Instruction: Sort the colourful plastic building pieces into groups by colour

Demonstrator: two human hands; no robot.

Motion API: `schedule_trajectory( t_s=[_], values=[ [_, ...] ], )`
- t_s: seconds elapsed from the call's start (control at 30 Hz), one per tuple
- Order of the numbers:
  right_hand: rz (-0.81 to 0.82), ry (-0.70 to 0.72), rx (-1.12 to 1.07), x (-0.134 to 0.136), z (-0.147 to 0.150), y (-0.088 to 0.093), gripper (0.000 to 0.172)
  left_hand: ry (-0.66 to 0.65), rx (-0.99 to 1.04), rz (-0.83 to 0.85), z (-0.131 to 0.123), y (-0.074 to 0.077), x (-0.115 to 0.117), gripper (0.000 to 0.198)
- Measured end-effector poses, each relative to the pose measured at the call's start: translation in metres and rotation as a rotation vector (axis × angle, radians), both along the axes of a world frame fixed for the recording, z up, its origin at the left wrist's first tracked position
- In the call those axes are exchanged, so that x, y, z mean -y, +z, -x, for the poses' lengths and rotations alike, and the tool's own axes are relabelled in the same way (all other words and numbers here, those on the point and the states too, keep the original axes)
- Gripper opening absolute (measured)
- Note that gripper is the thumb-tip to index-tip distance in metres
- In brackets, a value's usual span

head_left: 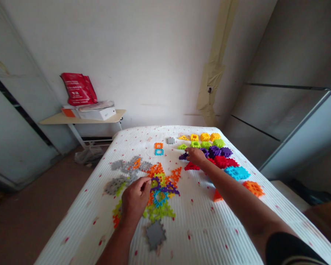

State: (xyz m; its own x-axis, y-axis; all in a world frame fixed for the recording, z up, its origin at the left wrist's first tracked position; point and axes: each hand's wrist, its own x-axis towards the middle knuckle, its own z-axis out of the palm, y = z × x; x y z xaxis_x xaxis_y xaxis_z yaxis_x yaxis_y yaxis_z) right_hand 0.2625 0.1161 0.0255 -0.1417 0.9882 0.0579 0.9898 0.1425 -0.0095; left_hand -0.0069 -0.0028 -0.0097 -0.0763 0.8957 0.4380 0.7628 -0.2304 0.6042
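My left hand is curled closed at the left side of a mixed pile of interlocking plastic tiles. Its fingertips are close to a purple tile; whatever they may pinch is hidden. A blue square frame tile, green tiles and orange tiles lie in that pile. Across the bed-like surface, my right hand reaches to the sorted groups, its fingers pinched down on a purple triangular tile. Beside those fingers are a green triangular tile and stacked purple tiles.
Yellow, red, light blue and orange stacks stand on the right. Grey tiles lie left, one grey square near me. A side table carries boxes and a red bag.
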Motion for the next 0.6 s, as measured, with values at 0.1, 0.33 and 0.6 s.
schedule_trajectory(
  t_s=[0.1,0.33,0.6],
  values=[
    [0.004,0.002,0.008,0.0001,0.0009,-0.0004,0.033,0.006,-0.013,0.001,0.0000,0.0006,0.0004,0.022],
    [0.018,-0.019,0.059,0.0000,0.0008,-0.0018,0.038,0.001,-0.018,-0.012,0.0006,-0.0023,-0.0002,0.022],
    [0.080,-0.003,0.150,-0.0071,0.0071,-0.0006,0.051,-0.025,-0.013,-0.022,0.0006,-0.0002,0.0005,0.023]
  ],
)
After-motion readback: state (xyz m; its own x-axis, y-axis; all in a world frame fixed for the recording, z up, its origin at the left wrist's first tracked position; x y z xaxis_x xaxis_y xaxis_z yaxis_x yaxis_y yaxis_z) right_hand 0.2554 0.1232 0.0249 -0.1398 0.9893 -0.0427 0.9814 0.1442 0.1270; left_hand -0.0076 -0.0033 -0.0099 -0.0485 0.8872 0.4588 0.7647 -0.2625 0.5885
